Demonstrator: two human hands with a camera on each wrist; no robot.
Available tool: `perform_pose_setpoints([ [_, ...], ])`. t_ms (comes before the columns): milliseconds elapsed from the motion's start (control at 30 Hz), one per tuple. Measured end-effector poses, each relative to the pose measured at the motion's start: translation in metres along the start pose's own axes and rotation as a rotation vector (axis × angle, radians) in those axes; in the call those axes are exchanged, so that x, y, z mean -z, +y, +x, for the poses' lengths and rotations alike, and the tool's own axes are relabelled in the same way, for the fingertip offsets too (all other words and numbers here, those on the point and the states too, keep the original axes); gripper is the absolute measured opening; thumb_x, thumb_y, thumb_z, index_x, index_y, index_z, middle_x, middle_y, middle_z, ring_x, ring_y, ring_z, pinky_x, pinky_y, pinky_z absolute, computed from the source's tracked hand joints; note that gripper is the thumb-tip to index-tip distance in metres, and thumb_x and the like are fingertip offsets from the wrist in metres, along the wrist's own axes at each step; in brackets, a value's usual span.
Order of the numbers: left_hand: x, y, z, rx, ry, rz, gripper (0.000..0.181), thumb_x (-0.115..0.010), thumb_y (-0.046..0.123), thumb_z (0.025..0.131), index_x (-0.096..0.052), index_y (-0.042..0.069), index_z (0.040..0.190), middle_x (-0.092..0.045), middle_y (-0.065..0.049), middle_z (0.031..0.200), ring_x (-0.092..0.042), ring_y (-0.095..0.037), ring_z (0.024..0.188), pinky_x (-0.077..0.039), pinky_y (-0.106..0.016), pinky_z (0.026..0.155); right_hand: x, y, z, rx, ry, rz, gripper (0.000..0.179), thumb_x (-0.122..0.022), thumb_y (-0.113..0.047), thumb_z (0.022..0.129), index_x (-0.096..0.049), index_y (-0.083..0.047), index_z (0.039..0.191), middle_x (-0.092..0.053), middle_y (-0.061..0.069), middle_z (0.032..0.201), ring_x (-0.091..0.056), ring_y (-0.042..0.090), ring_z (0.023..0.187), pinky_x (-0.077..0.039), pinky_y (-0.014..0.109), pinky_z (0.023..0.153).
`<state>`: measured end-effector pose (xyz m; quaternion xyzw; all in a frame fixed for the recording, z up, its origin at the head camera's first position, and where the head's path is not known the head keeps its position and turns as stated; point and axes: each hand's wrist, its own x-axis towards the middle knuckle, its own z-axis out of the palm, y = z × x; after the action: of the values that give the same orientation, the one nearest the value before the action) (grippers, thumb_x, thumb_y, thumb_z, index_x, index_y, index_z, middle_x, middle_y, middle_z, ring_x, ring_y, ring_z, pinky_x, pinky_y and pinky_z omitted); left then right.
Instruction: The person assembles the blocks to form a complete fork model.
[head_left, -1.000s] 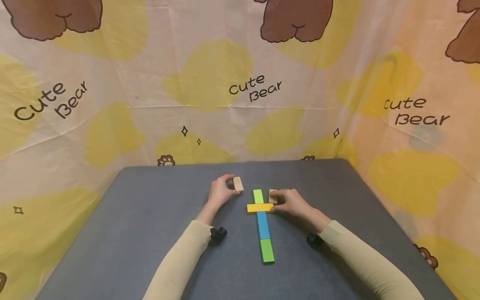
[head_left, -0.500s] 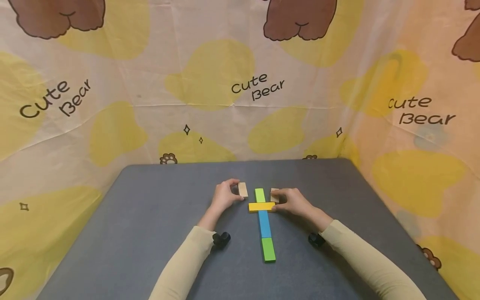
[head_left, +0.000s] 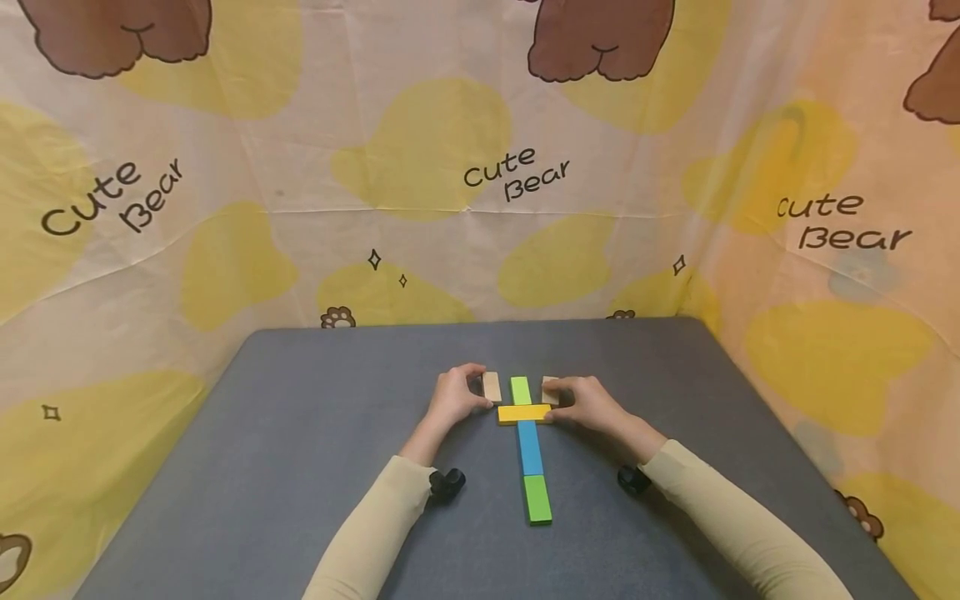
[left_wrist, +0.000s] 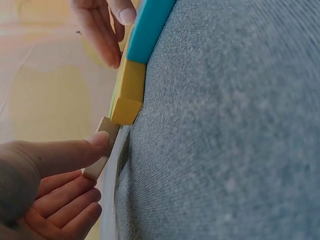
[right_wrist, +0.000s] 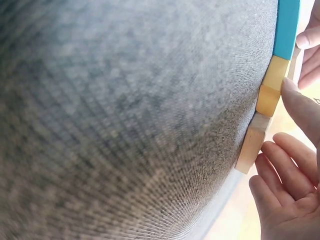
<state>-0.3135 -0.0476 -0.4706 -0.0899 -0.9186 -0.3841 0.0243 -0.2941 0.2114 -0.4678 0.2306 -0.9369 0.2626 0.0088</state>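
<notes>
In the head view my left hand (head_left: pixel 455 396) pinches a plain wooden block (head_left: pixel 491 387) between thumb and fingers, just left of a row of coloured blocks. The left wrist view has this wooden block (left_wrist: pixel 95 169) tilted, its far end right by the yellow block (left_wrist: pixel 129 95). My right hand (head_left: pixel 588 406) is on the row's other side. Its thumb (right_wrist: pixel 295 100) touches the end of the yellow block, and its loosely bent fingers rest at a second wooden block (right_wrist: pixel 251 149). The yellow block lies crosswise between a light green block (head_left: pixel 520 390) and a blue block (head_left: pixel 529 448).
A green block (head_left: pixel 537 500) extends the row at the near end, touching the blue one. All of them lie on a grey cloth-covered table (head_left: pixel 315 500). Printed bear fabric (head_left: pixel 420 167) hangs behind the table and along its sides.
My left hand has brought its wooden block rightward and nearer, in beside the light green and yellow blocks. The right hand has stayed in place. The camera view has shifted slightly.
</notes>
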Motion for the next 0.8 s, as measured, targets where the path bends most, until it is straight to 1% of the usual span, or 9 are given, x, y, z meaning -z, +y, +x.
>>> perform_pose_setpoints([
  [267, -0.0025, -0.0009, -0.0019, -0.015, -0.02, 0.005, 0.062, -0.088, 0.013, 0.066, -0.065, 0.01, 0.123, -0.069, -0.009, 0.123, -0.062, -0.029, 0.114, -0.049, -0.045, 0.099, -0.0004, -0.0004, -0.0002, -0.014, -0.004, 0.006, 0.057, -0.082, -0.03, 0.075, -0.066, -0.007, 0.124, -0.068, 0.012, 0.124, -0.063, 0.027, 0.116, -0.05, 0.049, 0.1],
  [533, -0.0052, -0.0028, -0.0033, -0.02, -0.038, 0.011, 0.06, -0.087, 0.015, 0.067, -0.065, 0.009, 0.122, -0.069, -0.01, 0.122, -0.061, -0.029, 0.116, -0.048, -0.045, 0.101, -0.0012, 0.0, -0.0005, -0.022, -0.013, 0.013, 0.057, -0.082, -0.031, 0.075, -0.066, -0.008, 0.124, -0.068, 0.011, 0.124, -0.063, 0.026, 0.115, -0.05, 0.049, 0.1],
  [600, -0.0054, -0.003, -0.0032, -0.02, -0.04, 0.016, 0.06, -0.087, 0.016, 0.068, -0.065, 0.009, 0.122, -0.068, -0.01, 0.123, -0.06, -0.03, 0.117, -0.048, -0.046, 0.102, -0.001, 0.0, -0.0006, -0.024, -0.011, 0.011, 0.056, -0.082, -0.031, 0.075, -0.066, -0.008, 0.124, -0.068, 0.011, 0.124, -0.063, 0.025, 0.113, -0.05, 0.049, 0.099],
  [800, -0.0038, -0.0028, -0.0043, -0.021, -0.044, 0.016, 0.059, -0.087, 0.017, 0.068, -0.065, 0.008, 0.122, -0.068, -0.01, 0.124, -0.059, -0.03, 0.12, -0.047, -0.046, 0.103, -0.0001, 0.0003, -0.0003, -0.026, -0.008, 0.012, 0.057, -0.082, -0.031, 0.075, -0.066, -0.007, 0.124, -0.068, 0.012, 0.125, -0.063, 0.026, 0.116, -0.05, 0.049, 0.1],
])
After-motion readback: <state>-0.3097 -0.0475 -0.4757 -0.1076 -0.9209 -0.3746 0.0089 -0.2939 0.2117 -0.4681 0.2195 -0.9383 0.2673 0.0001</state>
